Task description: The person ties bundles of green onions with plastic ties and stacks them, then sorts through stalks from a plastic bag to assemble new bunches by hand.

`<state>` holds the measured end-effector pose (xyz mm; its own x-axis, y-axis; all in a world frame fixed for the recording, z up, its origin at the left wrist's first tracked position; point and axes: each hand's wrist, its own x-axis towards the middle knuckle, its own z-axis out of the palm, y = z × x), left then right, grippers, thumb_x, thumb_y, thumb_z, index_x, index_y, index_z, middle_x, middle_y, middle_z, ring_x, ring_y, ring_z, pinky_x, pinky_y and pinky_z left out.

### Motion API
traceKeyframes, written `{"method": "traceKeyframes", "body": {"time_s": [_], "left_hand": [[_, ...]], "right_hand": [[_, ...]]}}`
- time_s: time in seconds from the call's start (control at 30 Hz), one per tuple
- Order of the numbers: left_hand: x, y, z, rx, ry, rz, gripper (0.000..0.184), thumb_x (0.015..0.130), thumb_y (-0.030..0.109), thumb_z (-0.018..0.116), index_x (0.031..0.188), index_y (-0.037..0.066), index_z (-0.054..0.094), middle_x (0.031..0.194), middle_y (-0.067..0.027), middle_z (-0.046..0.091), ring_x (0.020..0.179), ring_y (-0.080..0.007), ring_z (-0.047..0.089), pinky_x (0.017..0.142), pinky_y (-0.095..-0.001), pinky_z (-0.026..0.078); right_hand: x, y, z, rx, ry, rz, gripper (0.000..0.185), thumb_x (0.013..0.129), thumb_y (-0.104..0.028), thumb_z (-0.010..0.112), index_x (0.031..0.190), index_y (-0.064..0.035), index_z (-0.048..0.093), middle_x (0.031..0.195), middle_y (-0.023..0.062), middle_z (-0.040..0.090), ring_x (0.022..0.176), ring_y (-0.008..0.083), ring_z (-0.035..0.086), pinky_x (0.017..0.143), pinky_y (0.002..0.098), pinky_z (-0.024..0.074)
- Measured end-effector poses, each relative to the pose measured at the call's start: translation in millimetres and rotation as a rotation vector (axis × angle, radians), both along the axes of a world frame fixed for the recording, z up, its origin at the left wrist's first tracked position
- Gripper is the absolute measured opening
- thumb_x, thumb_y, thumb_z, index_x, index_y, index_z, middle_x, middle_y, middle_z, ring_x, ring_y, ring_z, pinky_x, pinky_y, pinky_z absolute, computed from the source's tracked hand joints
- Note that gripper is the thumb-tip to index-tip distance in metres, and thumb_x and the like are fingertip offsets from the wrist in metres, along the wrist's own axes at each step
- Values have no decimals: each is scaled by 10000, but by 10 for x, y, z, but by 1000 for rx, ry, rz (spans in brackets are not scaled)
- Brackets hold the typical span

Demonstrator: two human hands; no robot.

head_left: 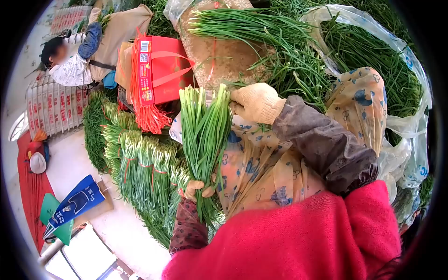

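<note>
A bunch of long green stalks (204, 140) with pale cut ends lies upright in the view over the apron-covered lap. My left hand (200, 189), gloved, is wrapped round its lower, leafy part. Beside the pale upper ends is my right hand (256, 103), in a knitted glove, its fingers bent and pressed together at the bunch's right edge. Whether those fingers pinch a stalk is too small to tell. Another loose bundle of stalks (247, 25) rests on a patterned padded surface (203, 58) above.
Tied bunches (151, 163) stand in rows at the left. A red bag (168, 70) with red ties (151, 116) sits behind them. Loose greens fill a plastic sack (373, 65) at the right. Another person (72, 67) is at the upper left. A blue sign (79, 200) is lower left.
</note>
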<state>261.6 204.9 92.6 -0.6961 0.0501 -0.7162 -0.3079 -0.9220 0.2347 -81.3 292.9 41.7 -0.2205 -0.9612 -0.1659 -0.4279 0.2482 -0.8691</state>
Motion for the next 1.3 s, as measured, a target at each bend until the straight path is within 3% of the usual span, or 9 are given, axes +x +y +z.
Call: {"method": "traceKeyframes", "body": {"time_s": [0.07, 0.43, 0.57, 0.63, 0.73, 0.9, 1.03, 1.23, 1.3], "left_hand": [[-27, 46, 17, -65, -42, 56, 534, 720, 171, 701, 1150, -81, 507, 897, -85, 609, 415, -124, 436, 378, -255, 299], [-148, 93, -8, -2, 60, 115, 582, 717, 150, 685, 1210, -85, 485, 1153, -104, 555, 385, -122, 426, 340, -235, 276], [-173, 102, 10, 17, 55, 123, 616, 712, 156, 685, 1239, -69, 459, 1163, -106, 537, 378, -119, 420, 337, -233, 286], [-233, 102, 16, -16, 45, 106, 665, 710, 168, 683, 1274, -54, 408, 1083, -104, 558, 379, -118, 420, 331, -237, 291], [-191, 83, 37, -37, -12, 88, 699, 703, 165, 689, 1291, -37, 370, 982, -98, 573, 382, -120, 418, 327, -241, 282], [-88, 55, -30, -14, 1, 69, 700, 718, 124, 664, 1325, -5, 338, 994, -87, 597, 339, -121, 378, 322, -253, 256], [-7, 57, -77, -24, -29, 79, 679, 705, 117, 663, 1302, -12, 366, 986, -102, 595, 336, -124, 376, 318, -259, 253], [-189, 86, 21, -128, -79, 45, 736, 647, 132, 683, 1303, -14, 382, 872, -91, 611, 418, -133, 486, 348, -228, 368], [-159, 40, -3, -107, -44, -6, 756, 631, 137, 685, 1307, -14, 383, 838, -84, 615, 465, -134, 531, 366, -215, 401]], "right_hand": [[-54, 15, 52, 19, 251, 54, 256, 807, -312, 568, 843, -70, 644, 666, 142, 608, 680, 348, 609, 619, 432, 495], [-515, 227, -221, 550, 309, -211, 342, 799, -326, 552, 892, -20, 672, 837, 181, 655, 807, 352, 633, 724, 433, 510], [-455, 302, 448, 509, -199, 126, 311, 800, -310, 664, 883, -11, 670, 645, 57, 610, 612, 137, 585, 571, 299, 480], [-337, 236, 417, 379, -446, 236, 310, 792, -357, 665, 839, -50, 669, 653, 57, 596, 570, 141, 554, 545, 323, 457], [-68, 25, 299, 213, -537, -176, 299, 829, -336, 664, 823, -38, 639, 617, 21, 554, 524, 81, 489, 481, 280, 404], [38, -64, 219, 210, -920, -124, 280, 866, -277, 640, 860, 3, 631, 643, 0, 580, 538, 67, 501, 496, 248, 417], [-15, -53, 221, 199, -763, -60, 257, 871, -269, 625, 902, -15, 640, 678, 10, 611, 563, 73, 527, 544, 252, 451], [-375, -29, 253, 10, 320, 30, 286, 898, -336, 516, 1040, -118, 634, 865, 83, 677, 816, 293, 644, 721, 399, 511], [-569, 38, 75, -42, 298, -204, 290, 903, -352, 505, 1035, -126, 631, 889, 88, 673, 811, 291, 642, 719, 389, 515]]}}
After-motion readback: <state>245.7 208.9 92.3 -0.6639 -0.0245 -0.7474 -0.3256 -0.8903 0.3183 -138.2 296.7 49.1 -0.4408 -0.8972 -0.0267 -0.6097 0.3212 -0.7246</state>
